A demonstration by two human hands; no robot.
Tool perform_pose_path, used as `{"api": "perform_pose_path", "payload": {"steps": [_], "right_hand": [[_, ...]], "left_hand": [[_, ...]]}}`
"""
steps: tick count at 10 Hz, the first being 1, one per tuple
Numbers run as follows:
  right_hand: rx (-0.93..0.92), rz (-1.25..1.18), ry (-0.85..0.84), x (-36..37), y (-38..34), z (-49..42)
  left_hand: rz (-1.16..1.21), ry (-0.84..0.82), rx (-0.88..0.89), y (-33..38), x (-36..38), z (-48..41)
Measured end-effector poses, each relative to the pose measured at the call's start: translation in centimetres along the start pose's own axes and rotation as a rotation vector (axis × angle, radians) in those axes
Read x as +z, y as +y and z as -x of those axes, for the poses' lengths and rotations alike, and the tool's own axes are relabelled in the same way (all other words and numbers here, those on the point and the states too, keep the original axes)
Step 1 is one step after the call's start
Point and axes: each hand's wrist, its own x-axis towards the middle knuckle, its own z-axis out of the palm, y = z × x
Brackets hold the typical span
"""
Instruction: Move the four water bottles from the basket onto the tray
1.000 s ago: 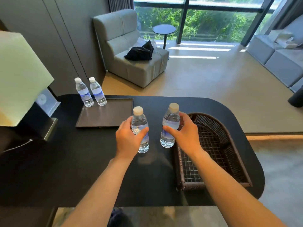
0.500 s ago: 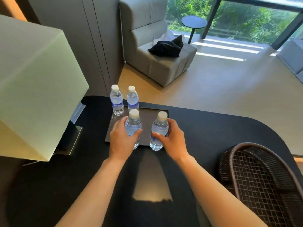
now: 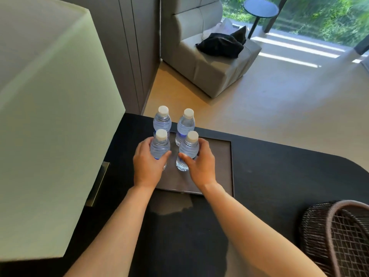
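Several clear water bottles with white caps stand upright over the dark brown tray [image 3: 219, 168] on the black table. My left hand [image 3: 146, 166] is closed around the near left bottle [image 3: 159, 145]. My right hand [image 3: 200, 163] grips the near right bottle [image 3: 188, 147], whose base rests on or just above the tray. Behind them stand the far left bottle [image 3: 162, 120] and the far right bottle [image 3: 186, 123], apart from my hands. The dark wicker basket [image 3: 319, 234] sits at the lower right, and what shows of it holds nothing.
A large pale lampshade [image 3: 50, 120] fills the left side, close to my left arm, with its metal base [image 3: 99, 182] beside the tray. Beyond the table's far edge are a grey armchair [image 3: 209, 62] with dark clothing and a small round side table [image 3: 260, 8].
Both hands carried their bottles from beside the basket leftwards over the tray, close behind the two standing bottles. The view swung left, so the basket slid to the lower right.
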Motion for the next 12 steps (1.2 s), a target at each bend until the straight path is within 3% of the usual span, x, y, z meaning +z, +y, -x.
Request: {"api": "perform_pose_path", "payload": {"steps": [8,12], "right_hand": [[-0.012,0.073,0.072,3.5,1.0,-2.5],[-0.001,0.108,0.078,2.5,1.7,0.1]], "left_hand": [[0.001,-0.085,0.083,-2.3,1.3,-3.2],[0.012,-0.085,-0.075,-2.2,0.8,-2.1]]}}
